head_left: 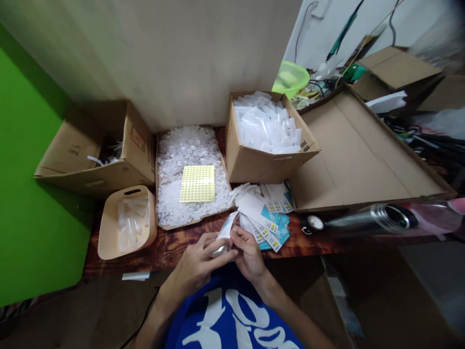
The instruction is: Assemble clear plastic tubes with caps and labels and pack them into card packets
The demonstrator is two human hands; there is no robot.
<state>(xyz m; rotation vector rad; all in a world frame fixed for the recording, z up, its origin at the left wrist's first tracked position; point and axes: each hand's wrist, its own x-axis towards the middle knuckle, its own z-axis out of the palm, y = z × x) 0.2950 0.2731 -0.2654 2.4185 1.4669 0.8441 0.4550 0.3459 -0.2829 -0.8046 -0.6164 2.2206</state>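
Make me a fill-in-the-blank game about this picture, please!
The sheet lying on the tiny white pieces is ____.
In the picture, the cream bin is to the ____ of the shallow tray.
The left hand and right hand are close together, above a shirt that is mostly ____.
The big panel at the far left is ____.

Missing words: yellow; left; blue; green.

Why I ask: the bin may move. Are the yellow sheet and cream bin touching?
Apart. The head view shows white pieces between the yellow sheet and cream bin.
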